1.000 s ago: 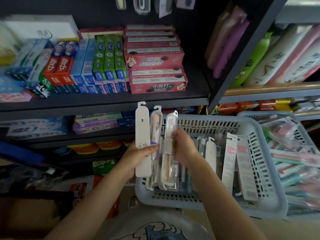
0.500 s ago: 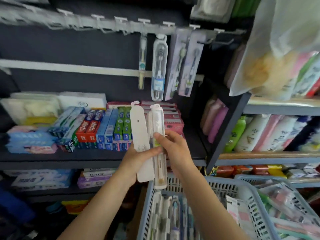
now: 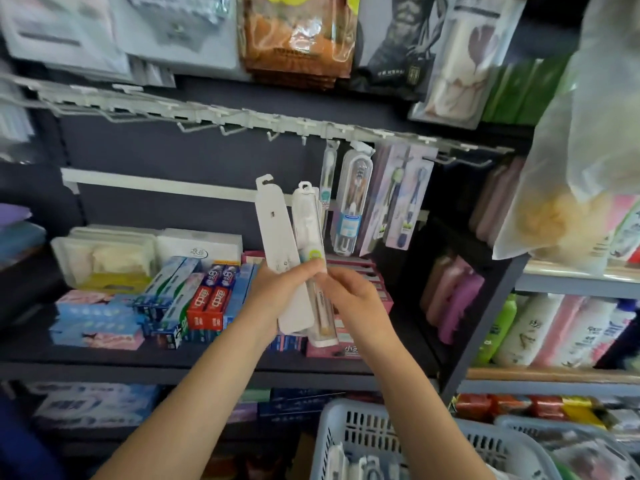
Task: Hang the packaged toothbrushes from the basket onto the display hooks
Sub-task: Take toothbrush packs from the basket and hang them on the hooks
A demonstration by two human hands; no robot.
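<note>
My left hand (image 3: 277, 299) grips two packaged toothbrushes upright in front of the shelf: a flat white card pack (image 3: 275, 237) and a clear blister pack (image 3: 311, 247) just right of it. My right hand (image 3: 353, 296) pinches the lower part of the blister pack. Above runs a white rail of display hooks (image 3: 242, 121), most of them bare. Several toothbrush packs (image 3: 353, 202) hang at the rail's right part, just right of the held packs. The grey basket (image 3: 349, 431) with more packs sits at the bottom right.
Toothpaste boxes (image 3: 204, 299) fill the shelf behind my hands. Pink bottles (image 3: 453, 299) and shampoo bottles (image 3: 554, 334) stand to the right. Bagged goods (image 3: 298, 36) hang above the rail, and a translucent plastic bag (image 3: 571, 168) hangs at the upper right.
Both hands rose from the basket with the packs, up to shelf height below the hook rail. The view tilted upward, so the basket dropped to the bottom edge.
</note>
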